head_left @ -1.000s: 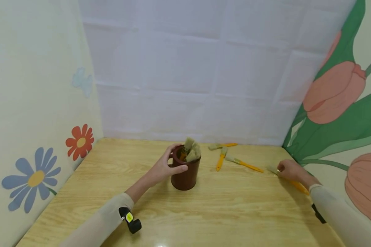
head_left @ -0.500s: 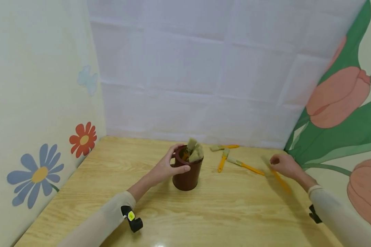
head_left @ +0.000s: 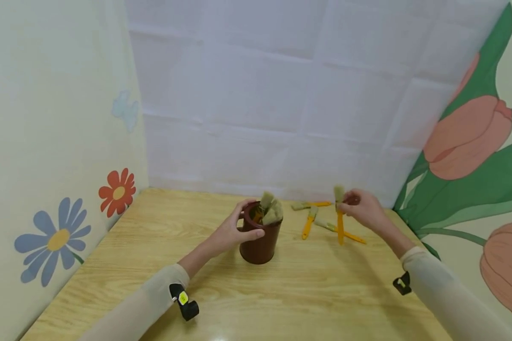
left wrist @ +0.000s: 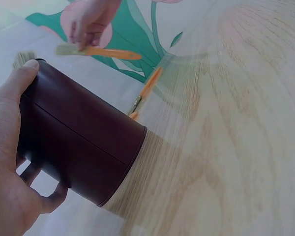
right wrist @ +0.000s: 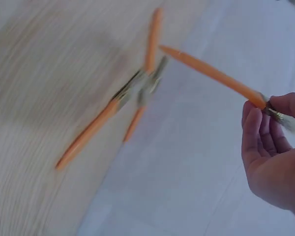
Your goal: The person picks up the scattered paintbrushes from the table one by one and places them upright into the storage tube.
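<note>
A dark brown cylindrical mug stands upright on the table with several paintbrushes in it, bristles up. My left hand grips it at the handle side, thumb across the front near the rim; the left wrist view shows fingers curled round the mug. To the right, in the air, my right hand pinches a paintbrush near its metal ferrule. That brush is upright, bristles up and orange handle down. In the right wrist view, thumb and fingers of the right hand meet at the ferrule.
Three loose paintbrushes lie close together behind and right of the mug: one at the back, one pointing forward, one slanting right. A white cloth hangs behind the wooden table. Flower-printed panels flank both sides.
My right hand has lifted the paintbrush off the table at the right and carried it left, turning it upright. The left hand stays on the mug. The head view has shifted slightly.
</note>
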The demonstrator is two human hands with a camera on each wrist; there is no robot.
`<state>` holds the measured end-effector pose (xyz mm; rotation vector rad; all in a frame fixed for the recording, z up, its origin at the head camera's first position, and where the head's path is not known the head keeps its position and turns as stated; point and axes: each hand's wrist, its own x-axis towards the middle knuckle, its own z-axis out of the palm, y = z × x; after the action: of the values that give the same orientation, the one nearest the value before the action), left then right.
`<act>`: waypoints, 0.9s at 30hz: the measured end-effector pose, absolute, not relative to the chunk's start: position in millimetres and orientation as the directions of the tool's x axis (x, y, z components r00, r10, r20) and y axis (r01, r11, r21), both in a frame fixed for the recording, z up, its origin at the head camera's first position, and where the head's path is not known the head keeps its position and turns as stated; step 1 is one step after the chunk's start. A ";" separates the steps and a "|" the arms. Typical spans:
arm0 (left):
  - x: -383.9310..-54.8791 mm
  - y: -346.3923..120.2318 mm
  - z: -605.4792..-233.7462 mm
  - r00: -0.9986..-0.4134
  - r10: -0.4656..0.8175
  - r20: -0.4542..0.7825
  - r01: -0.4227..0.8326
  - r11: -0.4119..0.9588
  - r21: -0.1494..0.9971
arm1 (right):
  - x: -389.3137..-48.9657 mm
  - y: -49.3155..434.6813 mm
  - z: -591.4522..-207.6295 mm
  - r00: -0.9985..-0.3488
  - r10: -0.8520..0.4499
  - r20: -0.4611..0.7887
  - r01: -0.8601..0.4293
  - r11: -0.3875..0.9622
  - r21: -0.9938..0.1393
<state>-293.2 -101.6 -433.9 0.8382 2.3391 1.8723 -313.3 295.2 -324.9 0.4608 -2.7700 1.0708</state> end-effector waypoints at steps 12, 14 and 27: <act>-293.8 -102.0 -438.5 -0.853 0.420 0.311 0.394 0.126 0.910 | -310.9 232.3 -286.8 -0.927 -0.241 0.289 -0.342 0.222 -0.913; -293.1 -102.6 -439.0 -0.857 0.411 0.312 0.392 0.123 0.912 | -310.8 222.3 -283.6 -0.921 -0.245 0.302 -0.333 0.095 -0.938; -290.2 -99.0 -436.7 -0.854 0.414 0.316 0.391 0.109 0.914 | -315.1 167.0 -289.0 -0.893 -0.216 0.395 -0.368 -0.156 -0.917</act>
<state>-290.2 -99.0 -436.7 0.8437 2.3256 1.9053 -315.1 167.0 -289.0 0.6858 -1.9687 2.2085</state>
